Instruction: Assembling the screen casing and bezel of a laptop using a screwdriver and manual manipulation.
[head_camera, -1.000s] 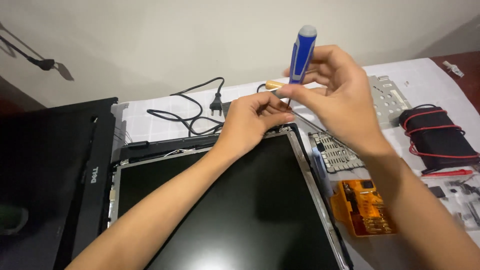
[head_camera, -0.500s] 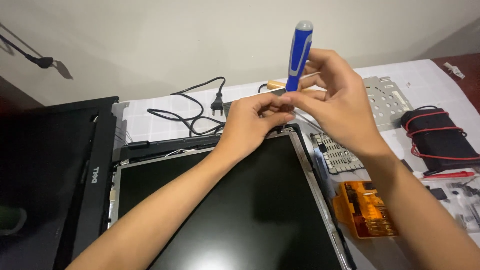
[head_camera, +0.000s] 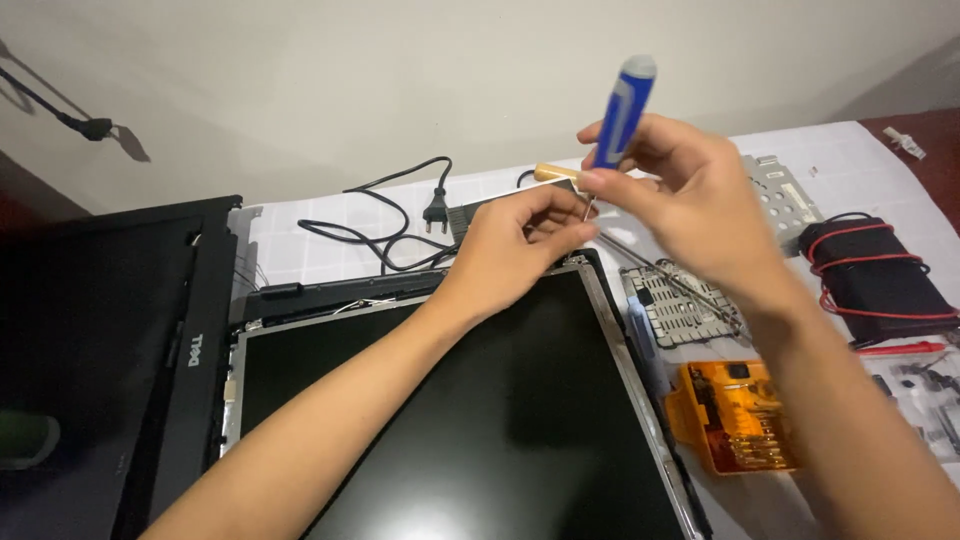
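While the blue-handled precision screwdriver with a white cap (head_camera: 622, 110) is held nearly upright above the top right corner of the bare black laptop display panel in its thin metal frame (head_camera: 480, 420), its handle is pinched between thumb and fingertips of the right hand (head_camera: 690, 205). The thin steel shaft is seen running down to where the left hand (head_camera: 515, 250) is curled, fingers closed around the tip area; whether a screw is pinched there cannot be told.

Compared with a second ago, the screwdriver is seen tilted slightly more upright and the right-hand fingers re-set on the handle, so a twisting motion is judged to be under way at that corner. The left hand has stayed put on the corner.

The detached black plastic screen bezel (head_camera: 110, 340) is laid flat to the left of the panel. A black power cable with a two-pin plug (head_camera: 400, 215) is coiled behind on the white tiled-pattern table cover (head_camera: 300, 240). To the right, a perforated grey metal bracket (head_camera: 680, 305) is placed just beside the panel, an orange bit-set case (head_camera: 740, 415) lies near it, and a black pouch wrapped in red wire (head_camera: 875, 275) sits further right.
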